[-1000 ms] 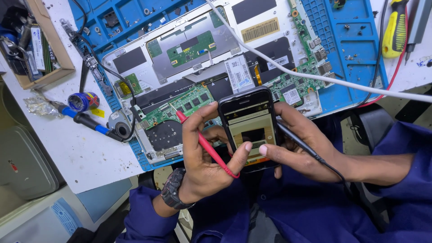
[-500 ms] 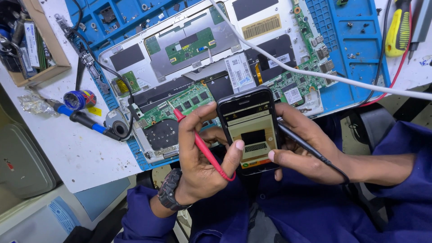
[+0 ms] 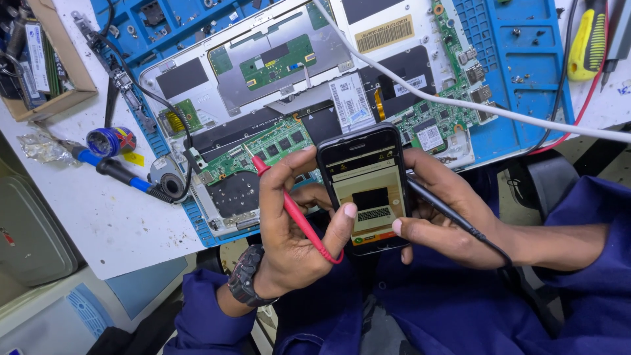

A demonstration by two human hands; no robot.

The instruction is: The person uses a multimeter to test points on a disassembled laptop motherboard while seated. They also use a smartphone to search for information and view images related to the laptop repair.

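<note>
Fingers of both my hands, left (image 3: 289,230) and right (image 3: 440,217), curled around the smooth, breakable phone (image 3: 365,184) by its edges, pinching red probe (image 3: 296,213) and black probe (image 3: 453,213) alongside.

Black phone (image 3: 365,184), red probe (image 3: 296,213), blue mat (image 3: 519,72), green circuit board (image 3: 263,148).
</note>
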